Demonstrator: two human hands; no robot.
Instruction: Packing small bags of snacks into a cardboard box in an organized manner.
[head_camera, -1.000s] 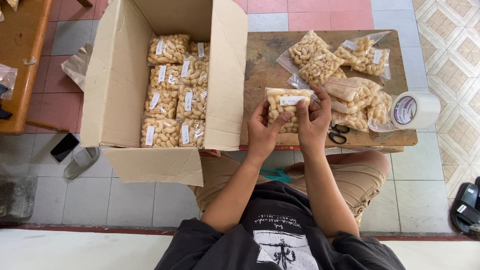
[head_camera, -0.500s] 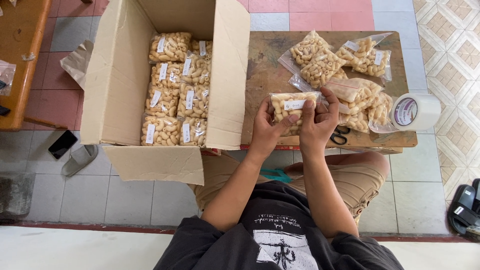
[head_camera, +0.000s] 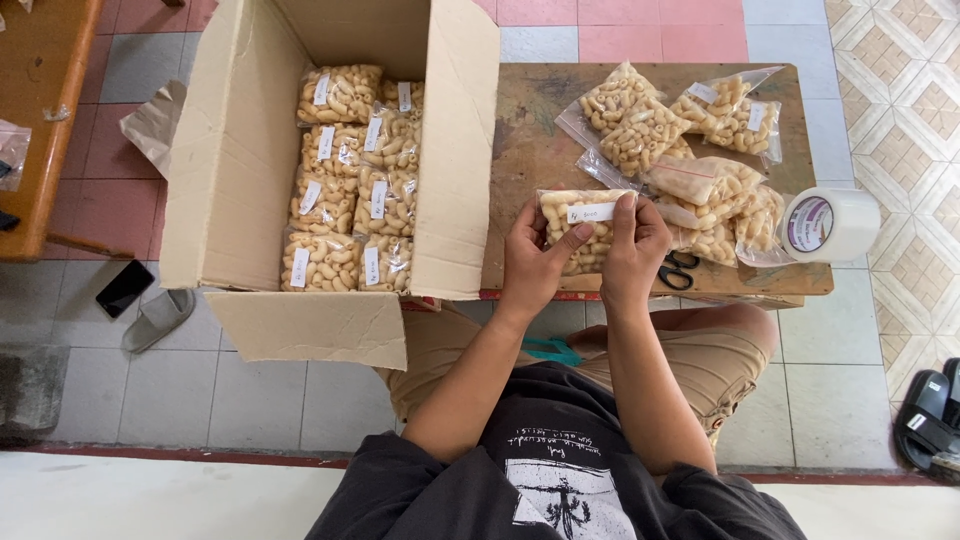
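Seated at a low wooden table (head_camera: 530, 150), a person holds one clear bag (head_camera: 580, 232) of pale, curled snacks over the table's near edge, both hands closed around it. Fingers of the left hand (head_camera: 530, 262) wrap the bag's left side, thumb lying across its front, while the right hand (head_camera: 635, 250) pinches the end of the white label (head_camera: 592, 212) stuck near the bag's top. Beside the table, on the person's left, a big cardboard box (head_camera: 235, 160) stands open, flaps spread, with labelled bags (head_camera: 345, 180) of the same snack packed in neat rows inside. More filled bags lie in a loose pile (head_camera: 690, 150) at the table's far right side. Black-handled scissors (head_camera: 678, 270) sit just beside the right hand, and a roll of tape (head_camera: 830, 224) rests at the table's right edge.
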